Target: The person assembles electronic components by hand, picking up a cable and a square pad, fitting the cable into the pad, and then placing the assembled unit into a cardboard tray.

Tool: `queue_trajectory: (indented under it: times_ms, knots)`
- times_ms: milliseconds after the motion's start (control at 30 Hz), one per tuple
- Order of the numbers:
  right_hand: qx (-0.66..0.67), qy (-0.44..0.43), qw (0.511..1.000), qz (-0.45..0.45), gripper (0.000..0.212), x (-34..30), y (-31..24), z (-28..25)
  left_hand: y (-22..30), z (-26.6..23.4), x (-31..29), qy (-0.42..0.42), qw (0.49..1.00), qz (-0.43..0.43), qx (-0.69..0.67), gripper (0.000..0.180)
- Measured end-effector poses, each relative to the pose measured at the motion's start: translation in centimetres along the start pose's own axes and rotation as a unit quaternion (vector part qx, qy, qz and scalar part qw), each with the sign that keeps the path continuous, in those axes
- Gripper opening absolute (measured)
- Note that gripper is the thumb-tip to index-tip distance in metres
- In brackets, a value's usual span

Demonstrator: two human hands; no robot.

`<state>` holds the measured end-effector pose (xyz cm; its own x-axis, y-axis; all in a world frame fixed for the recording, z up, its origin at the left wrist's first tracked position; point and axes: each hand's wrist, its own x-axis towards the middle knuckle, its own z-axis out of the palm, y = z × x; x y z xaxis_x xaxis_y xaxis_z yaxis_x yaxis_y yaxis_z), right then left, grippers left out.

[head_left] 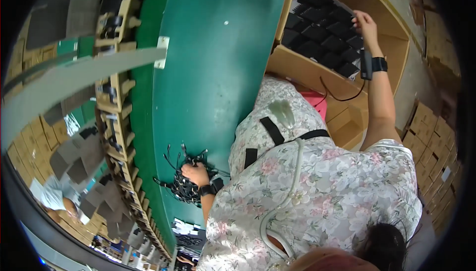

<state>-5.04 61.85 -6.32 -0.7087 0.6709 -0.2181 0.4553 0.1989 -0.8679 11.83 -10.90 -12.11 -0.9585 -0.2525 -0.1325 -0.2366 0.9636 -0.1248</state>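
My left hand (197, 174) lies on a tangled pile of black cables (183, 187) with small plugs, at the near end of the green worktop. Its fingers are curled into the cables. Out to the right, my right hand (366, 24) is over the far right side of an open cardboard box (307, 59). Rows of flat black pieces (320, 28) fill that box. The right fingers are bent together at the edge of the pieces, and what is between them is too small to make out. Both wrists carry black bands.
The green worktop (203, 72) runs away in front, with a grey metal arm (89, 67) across its left. Beyond stands a line of wooden holders (113, 90) with black parts. A person (57, 199) works far left. Stacked cartons (431, 147) stand at right.
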Motion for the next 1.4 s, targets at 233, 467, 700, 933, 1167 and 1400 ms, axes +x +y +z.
queue_trajectory:
  times_ms: [233,467,700,933,1167,1400]
  knots:
    - [-0.419,0.024,0.907,-0.034,0.03,1.4,5.6,2.4,2.8,-4.6,4.8,-0.105,0.969,-0.067,-0.212,0.027]
    - [-0.531,-0.16,0.822,-0.131,0.051,2.5,2.3,8.2,10.4,-9.5,9.5,-0.203,0.929,-0.013,-0.309,0.025]
    - [-0.532,-0.163,0.787,-0.267,0.064,-2.1,4.8,13.5,10.4,-12.1,10.3,-0.204,0.946,0.09,-0.234,0.027]
    - [-0.596,-0.178,0.752,-0.217,0.059,-0.2,3.5,14.9,9.6,-12.8,10.5,-0.199,0.952,0.104,-0.209,0.028]
    - [-0.681,-0.097,0.716,-0.122,0.057,0.4,4.9,16.9,9.3,-12.7,10.1,-0.207,0.946,0.086,-0.234,0.026]
    - [-0.447,-0.078,0.889,-0.061,0.06,-1.8,-1.6,13.6,7.8,-10.5,11.5,-0.212,0.951,-0.015,-0.223,0.023]
